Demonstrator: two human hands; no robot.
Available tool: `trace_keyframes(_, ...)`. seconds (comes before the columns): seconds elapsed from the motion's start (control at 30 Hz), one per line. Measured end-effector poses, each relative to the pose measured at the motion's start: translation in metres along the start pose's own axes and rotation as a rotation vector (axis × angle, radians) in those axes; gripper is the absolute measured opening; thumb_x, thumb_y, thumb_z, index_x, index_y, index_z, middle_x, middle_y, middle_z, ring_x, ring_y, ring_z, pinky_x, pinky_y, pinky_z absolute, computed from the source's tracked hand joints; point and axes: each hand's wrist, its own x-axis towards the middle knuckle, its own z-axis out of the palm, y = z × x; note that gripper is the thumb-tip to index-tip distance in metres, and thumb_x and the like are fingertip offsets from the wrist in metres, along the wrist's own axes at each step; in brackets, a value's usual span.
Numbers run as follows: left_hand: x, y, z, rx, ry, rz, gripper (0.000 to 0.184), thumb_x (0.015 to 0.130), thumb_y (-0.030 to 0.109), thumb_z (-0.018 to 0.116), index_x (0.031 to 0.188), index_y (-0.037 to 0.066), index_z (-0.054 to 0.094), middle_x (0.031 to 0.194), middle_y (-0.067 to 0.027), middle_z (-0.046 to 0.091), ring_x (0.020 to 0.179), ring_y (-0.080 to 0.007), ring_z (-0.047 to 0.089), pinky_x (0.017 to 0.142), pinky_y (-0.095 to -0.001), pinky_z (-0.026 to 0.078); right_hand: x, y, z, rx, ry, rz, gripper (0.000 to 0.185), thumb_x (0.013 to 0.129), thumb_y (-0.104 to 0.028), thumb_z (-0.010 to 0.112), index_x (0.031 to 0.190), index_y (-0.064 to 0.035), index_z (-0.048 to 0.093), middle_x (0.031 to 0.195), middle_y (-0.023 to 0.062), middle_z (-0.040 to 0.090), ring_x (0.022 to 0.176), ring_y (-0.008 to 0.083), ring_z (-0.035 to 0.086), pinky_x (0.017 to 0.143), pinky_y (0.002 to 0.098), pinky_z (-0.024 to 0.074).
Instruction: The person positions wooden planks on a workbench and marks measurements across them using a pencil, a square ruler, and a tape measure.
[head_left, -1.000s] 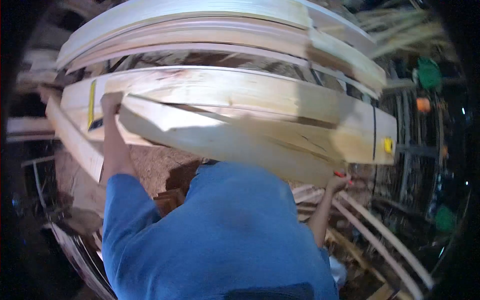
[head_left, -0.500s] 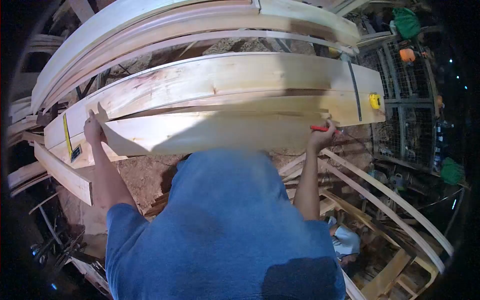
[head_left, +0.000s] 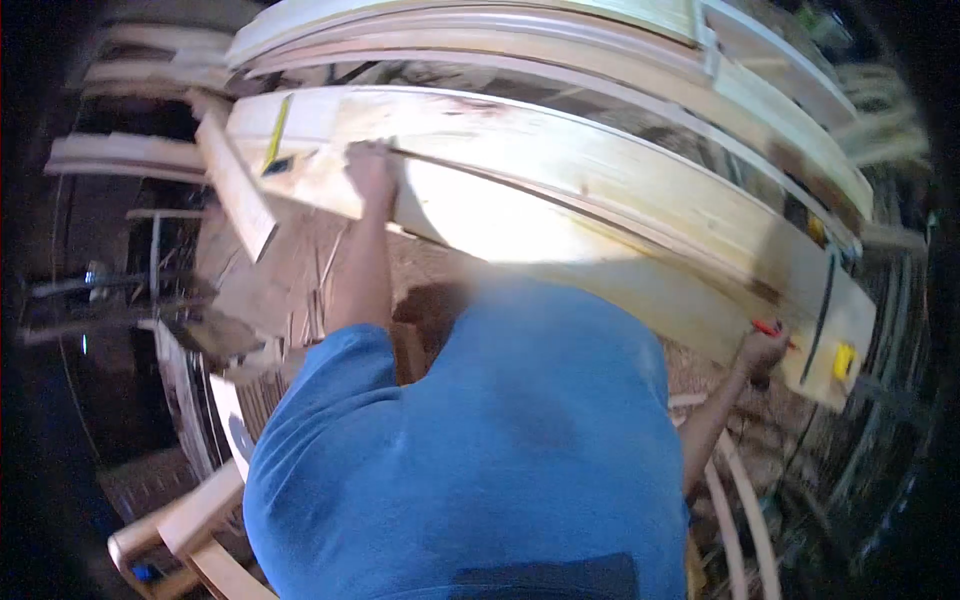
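Note:
A wide wooden plank (head_left: pixel 600 165) slants across the view in front of me. Against its near side lies a narrower wooden board (head_left: pixel 500 215), with a dark gap between the two. My left hand (head_left: pixel 372 174) is closed around the left end of that narrower board. At its right end, my right hand (head_left: pixel 765 350) holds a red pencil (head_left: pixel 767 328) between closed fingers, close to the board. Beyond my left hand, a try square with a yellow blade (head_left: pixel 279 130) and dark handle rests on the plank. A yellow tape measure (head_left: pixel 845 360) sits near the plank's right end.
Long stacked planks (head_left: pixel 500 40) run along the far side. A short board (head_left: pixel 238 190) juts toward me at the left. Curved wooden strips (head_left: pixel 738 500) lie at lower right, and a wooden frame (head_left: pixel 190 520) at lower left. A dark strip (head_left: pixel 822 310) crosses the plank.
My view has turned to the left, so the planks now slope down to the right. Both hands stay at the ends of the narrower board, and the pencil remains in my right hand.

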Motion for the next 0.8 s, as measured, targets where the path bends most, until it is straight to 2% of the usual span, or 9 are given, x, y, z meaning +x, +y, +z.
trace_keyframes(0.07,-0.006,0.017,-0.016,0.157,-0.153,-0.012,0.038,0.094,0.025,0.050,0.120,-0.001,0.058,0.123,-0.0195,0.055,0.113,-0.0347,0.052,0.091,-0.0500,0.046,0.013,0.011,0.005,-0.058,-0.008,0.011,0.037,0.074,-0.003,0.071,0.110,-0.0051,0.062,0.102,0.0176,0.069,0.096,0.0322,0.065,0.085,0.0398,0.0480)
trace_keyframes(0.13,-0.018,0.026,-0.025,-0.012,-0.128,-0.253,0.054,0.097,0.037,0.042,0.131,-0.004,0.050,0.142,-0.0208,0.047,0.136,-0.0364,0.037,0.111,-0.0506,0.030,0.015,0.008,0.002,-0.107,-0.018,0.013,0.029,0.079,-0.009,0.067,0.107,-0.0067,0.063,0.104,0.0162,0.069,0.096,0.0339,0.065,0.083,0.0414,0.0479)
trace_keyframes(0.17,-0.021,0.017,-0.025,-0.005,-0.147,-0.271,0.056,0.097,0.037,0.041,0.135,-0.004,0.047,0.147,-0.0212,0.041,0.139,-0.0364,0.033,0.113,-0.0500,0.027,0.018,0.023,0.007,-0.092,-0.021,0.006,0.024,0.083,-0.014,0.064,0.106,-0.0078,0.064,0.104,0.0141,0.070,0.095,0.0343,0.065,0.082,0.0422,0.0477)
trace_keyframes(0.23,-0.026,-0.001,-0.031,-0.005,-0.181,-0.346,0.059,0.097,0.038,0.039,0.139,-0.003,0.043,0.153,-0.0211,0.033,0.144,-0.0345,0.026,0.116,-0.0500,0.022,0.021,0.021,0.004,-0.145,-0.038,0.054,0.036,0.077,-0.004,0.070,0.112,-0.0069,0.062,0.105,0.0147,0.069,0.098,0.0306,0.066,0.082,0.0405,0.0491)
trace_keyframes(0.3,-0.031,-0.019,-0.034,0.045,-0.104,-0.379,0.056,0.097,0.035,0.043,0.137,-0.004,0.044,0.147,-0.0245,0.039,0.139,-0.0363,0.033,0.113,-0.0504,0.028,0.010,-0.014,-0.020,-0.075,-0.075,0.097,0.034,0.079,-0.003,0.068,0.113,-0.0085,0.062,0.106,0.0141,0.069,0.098,0.0300,0.066,0.082,0.0394,0.0495)
trace_keyframes(0.43,-0.039,-0.083,-0.011,0.029,0.056,-0.292,0.054,0.090,0.032,0.058,0.129,-0.006,0.052,0.129,-0.0308,0.054,0.123,-0.0415,0.051,0.103,-0.0484,0.042,0.003,0.027,-0.026,-0.014,-0.078,0.050,0.029,0.082,-0.003,0.064,0.111,-0.0093,0.064,0.109,0.0139,0.069,0.098,0.0303,0.066,0.082,0.0402,0.0497)
trace_keyframes(0.53,-0.037,-0.101,-0.010,-0.185,0.002,-0.510,0.055,0.082,0.032,0.071,0.121,-0.005,0.059,0.116,-0.0333,0.058,0.110,-0.0444,0.057,0.094,-0.0459,0.048,-0.016,0.065,-0.037,-0.067,-0.042,0.028,0.024,0.085,-0.009,0.063,0.109,-0.0097,0.066,0.111,0.0127,0.069,0.098,0.0310,0.067,0.080,0.0426,0.0496)
trace_keyframes(0.7,-0.015,-0.088,-0.049,-0.307,-0.221,-0.642,0.048,0.076,0.036,0.076,0.104,-0.001,0.070,0.106,-0.0264,0.066,0.102,-0.0394,0.063,0.091,-0.0454,0.049,-0.030,0.094,-0.026,-0.050,-0.001,-0.037,0.025,0.084,-0.009,0.064,0.109,-0.0044,0.065,0.106,0.0134,0.069,0.095,0.0293,0.067,0.078,0.0403,0.0511)
trace_keyframes(0.8,0.004,-0.096,-0.056,-0.240,-0.276,-0.713,0.043,0.076,0.036,0.075,0.099,-0.001,0.072,0.098,-0.0221,0.070,0.094,-0.0375,0.067,0.086,-0.0446,0.051,0.008,0.101,-0.037,0.031,-0.192,0.097,0.023,0.084,-0.011,0.065,0.106,-0.0016,0.066,0.100,0.0137,0.070,0.091,0.0279,0.067,0.079,0.0381,0.0517)
